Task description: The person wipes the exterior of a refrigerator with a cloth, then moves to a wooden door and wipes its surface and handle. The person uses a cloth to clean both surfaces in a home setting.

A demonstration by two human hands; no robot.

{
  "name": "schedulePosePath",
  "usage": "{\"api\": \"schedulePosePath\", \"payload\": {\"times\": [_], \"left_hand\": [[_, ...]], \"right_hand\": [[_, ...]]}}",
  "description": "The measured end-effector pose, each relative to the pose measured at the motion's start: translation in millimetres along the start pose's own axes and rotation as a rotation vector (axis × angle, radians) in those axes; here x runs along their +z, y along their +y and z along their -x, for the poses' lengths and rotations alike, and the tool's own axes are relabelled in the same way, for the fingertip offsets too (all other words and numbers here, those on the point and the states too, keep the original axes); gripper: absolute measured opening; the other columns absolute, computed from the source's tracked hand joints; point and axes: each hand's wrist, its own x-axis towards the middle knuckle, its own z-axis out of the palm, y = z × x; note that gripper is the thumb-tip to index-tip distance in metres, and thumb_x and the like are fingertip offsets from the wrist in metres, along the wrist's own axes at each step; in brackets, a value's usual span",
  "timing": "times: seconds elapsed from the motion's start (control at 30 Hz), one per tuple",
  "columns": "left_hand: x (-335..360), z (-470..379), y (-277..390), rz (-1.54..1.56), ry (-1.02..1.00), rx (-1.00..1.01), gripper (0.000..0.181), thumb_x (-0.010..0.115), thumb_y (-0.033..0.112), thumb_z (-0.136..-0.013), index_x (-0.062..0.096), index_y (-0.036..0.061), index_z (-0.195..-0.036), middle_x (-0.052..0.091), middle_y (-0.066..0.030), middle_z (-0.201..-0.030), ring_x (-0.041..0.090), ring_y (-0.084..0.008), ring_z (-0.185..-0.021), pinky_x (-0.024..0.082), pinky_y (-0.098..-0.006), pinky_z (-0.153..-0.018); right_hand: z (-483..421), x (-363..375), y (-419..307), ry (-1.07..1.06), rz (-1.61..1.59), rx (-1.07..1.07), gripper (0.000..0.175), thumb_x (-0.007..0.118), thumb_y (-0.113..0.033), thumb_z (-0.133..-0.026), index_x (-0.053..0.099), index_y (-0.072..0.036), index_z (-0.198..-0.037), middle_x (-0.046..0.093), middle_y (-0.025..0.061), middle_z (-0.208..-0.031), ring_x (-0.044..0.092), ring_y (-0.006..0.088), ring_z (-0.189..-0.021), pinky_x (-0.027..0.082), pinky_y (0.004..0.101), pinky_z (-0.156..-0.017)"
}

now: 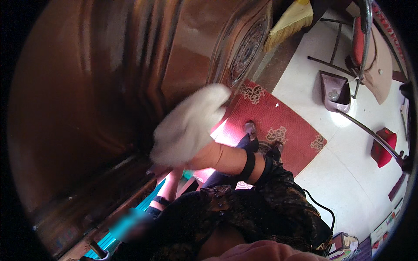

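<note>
A white cloth, blurred and bunched, covers the fingers of my right hand and lies against or close to a dark brown carved wooden door panel. The right forearm comes in from the right, with a black band on it. Below and left of the cloth, my left hand is at the lower edge of the wooden panel. Its fingers are dark and partly hidden, so their grip is unclear. A round carved ornament decorates the panel above the cloth.
A red patterned mat lies below on white floor tiles. To the right are a long-handled dustpan, a red object and a metal-framed chair. A broom head is beside the panel at the top. A black cable curves behind me.
</note>
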Motion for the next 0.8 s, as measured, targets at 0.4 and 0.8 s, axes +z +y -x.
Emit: {"api": "schedulePosePath", "payload": {"times": [0.4, 0.8], "left_hand": [[-22.7, 23.3, 35.4, 0.162, -0.431, -0.070, 0.039, 0.062, 0.011, -0.088, 0.052, 0.0003, -0.124, 0.056, -0.0143, -0.122, 0.055, -0.0188, -0.111, 0.044, -0.0308, -0.093], [-112.0, 66.9, 238.3, 0.222, 0.375, 0.810, 0.032, 0.051, -0.001, -0.082, 0.054, -0.0007, -0.114, 0.051, -0.0211, -0.121, 0.050, -0.0359, -0.117, 0.041, -0.0441, -0.099]], "right_hand": [[-110.4, -159.6, 99.6, 0.677, 0.401, -0.143, 0.060, 0.073, -0.039, -0.057, 0.063, -0.017, -0.113, 0.049, 0.0146, -0.124, 0.049, 0.0312, -0.100, 0.037, 0.0401, -0.085], [-58.8, -223.5, 335.4, 0.946, 0.261, 0.477, 0.054, 0.048, -0.026, -0.094, 0.035, 0.004, -0.137, 0.028, 0.0257, -0.145, 0.025, 0.0387, -0.135, 0.022, 0.0430, -0.110]]}}
